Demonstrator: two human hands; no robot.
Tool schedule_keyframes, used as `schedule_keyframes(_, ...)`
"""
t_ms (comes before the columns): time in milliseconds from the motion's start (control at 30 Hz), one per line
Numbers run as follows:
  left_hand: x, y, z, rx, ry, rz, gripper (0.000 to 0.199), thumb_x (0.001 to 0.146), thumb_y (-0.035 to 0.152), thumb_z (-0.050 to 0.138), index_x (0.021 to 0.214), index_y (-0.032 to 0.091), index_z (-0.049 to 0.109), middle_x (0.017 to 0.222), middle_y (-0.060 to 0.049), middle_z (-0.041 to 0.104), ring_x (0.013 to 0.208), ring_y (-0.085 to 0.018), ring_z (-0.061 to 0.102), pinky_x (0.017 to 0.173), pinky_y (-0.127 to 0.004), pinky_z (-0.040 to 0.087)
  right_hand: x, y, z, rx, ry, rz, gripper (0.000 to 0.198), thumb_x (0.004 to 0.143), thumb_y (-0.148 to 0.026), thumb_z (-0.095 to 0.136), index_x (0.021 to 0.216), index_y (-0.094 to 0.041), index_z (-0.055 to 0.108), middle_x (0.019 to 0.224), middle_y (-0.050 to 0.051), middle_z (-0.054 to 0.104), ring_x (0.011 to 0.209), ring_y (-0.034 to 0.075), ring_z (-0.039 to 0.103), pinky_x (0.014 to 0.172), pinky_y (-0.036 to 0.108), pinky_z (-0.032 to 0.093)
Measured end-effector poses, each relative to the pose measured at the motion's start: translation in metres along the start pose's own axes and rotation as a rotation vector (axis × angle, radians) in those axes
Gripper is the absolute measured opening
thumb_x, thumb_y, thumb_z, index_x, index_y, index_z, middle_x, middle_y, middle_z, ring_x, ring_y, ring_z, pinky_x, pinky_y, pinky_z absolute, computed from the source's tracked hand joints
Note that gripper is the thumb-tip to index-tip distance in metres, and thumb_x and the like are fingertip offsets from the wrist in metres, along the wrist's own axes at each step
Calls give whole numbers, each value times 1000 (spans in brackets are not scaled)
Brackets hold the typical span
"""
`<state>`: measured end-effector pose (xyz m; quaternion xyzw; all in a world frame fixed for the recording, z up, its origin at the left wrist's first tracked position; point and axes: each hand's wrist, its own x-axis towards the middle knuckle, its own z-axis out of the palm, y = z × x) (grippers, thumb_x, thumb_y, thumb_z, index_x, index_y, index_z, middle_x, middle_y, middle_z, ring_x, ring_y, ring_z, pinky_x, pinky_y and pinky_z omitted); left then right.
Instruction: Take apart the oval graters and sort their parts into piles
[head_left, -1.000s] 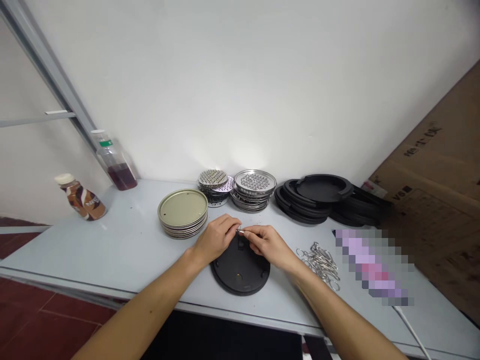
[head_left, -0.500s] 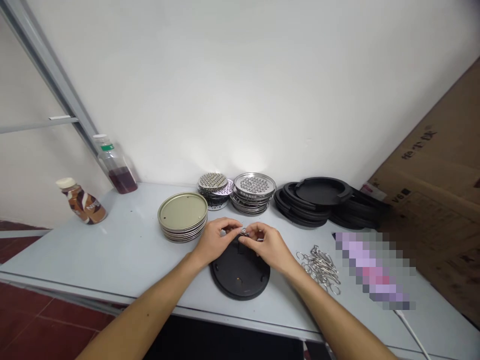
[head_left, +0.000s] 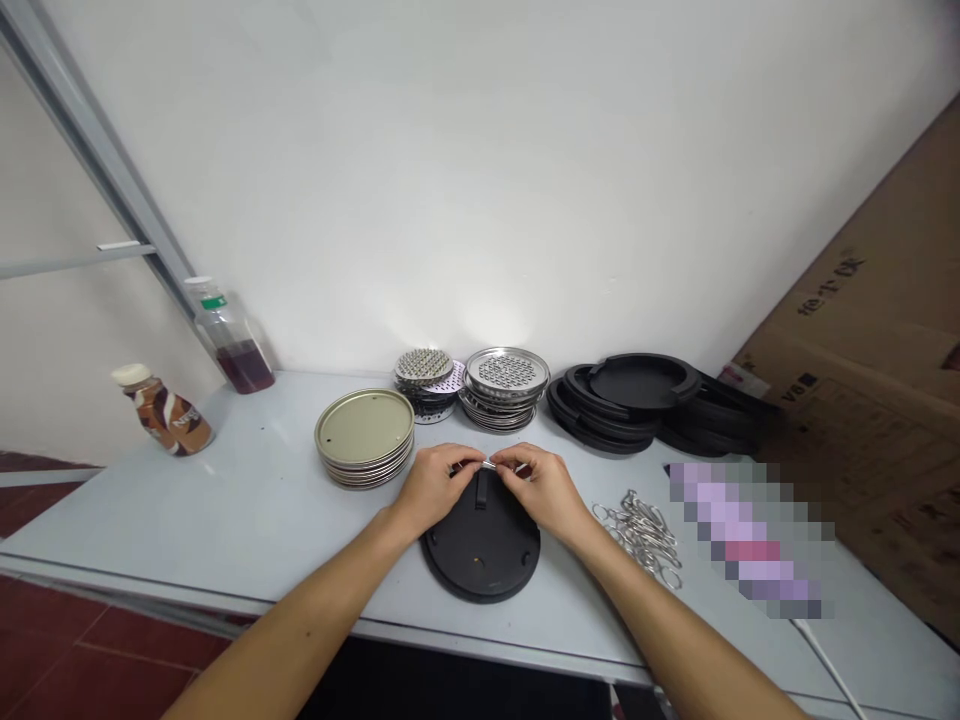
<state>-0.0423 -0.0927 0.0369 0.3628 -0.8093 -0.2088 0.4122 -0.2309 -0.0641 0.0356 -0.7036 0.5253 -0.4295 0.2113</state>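
Observation:
A round black plate [head_left: 480,560] lies on the table in front of me, with small holes and a raised black tab [head_left: 481,490] near its far edge. Above that edge, a small shiny metal piece [head_left: 489,464] is pinched between the fingertips of my left hand [head_left: 439,487] and my right hand [head_left: 541,490]. Its exact shape is mostly hidden by the fingers. To the right of my right wrist lies a pile of metal wire clips with rings [head_left: 641,535]. A stack of gold-coloured round plates [head_left: 365,430] stands left of my left hand.
Behind my hands are stacks of round metal grater discs [head_left: 424,368] and rimmed perforated discs [head_left: 507,372]. Black ring-shaped trays [head_left: 626,385] are piled back right, near a cardboard box [head_left: 862,420]. Two bottles [head_left: 238,345] stand left. A blurred-out purple item [head_left: 742,540] lies right.
My fingertips have shifted slightly around the small metal piece, which now lies straighter between them. The black tab shows more clearly. The plate has stayed in place.

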Motion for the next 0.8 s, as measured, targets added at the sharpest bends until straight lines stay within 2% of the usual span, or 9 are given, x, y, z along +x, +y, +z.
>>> schedule_keyframes(233, -3, -4, 2, 69, 6, 6, 14, 86, 15, 62, 92, 23, 73, 91, -2, 75, 85, -19, 69, 82, -32, 53, -6, 4, 12, -107, 2, -112, 30, 82, -8, 51, 97, -23, 73, 90, 5, 68, 82, 20, 62, 78, 34, 50)
schedule_keyframes(800, -7, -1, -1, 100, -18, -16, 18, 83, 9, 63, 91, 21, 74, 92, -2, 76, 86, -18, 69, 82, -32, 52, -10, 8, 16, -146, 0, -127, 33, 82, -7, 51, 99, -22, 75, 93, 7, 67, 90, 22, 60, 84, 36, 48)
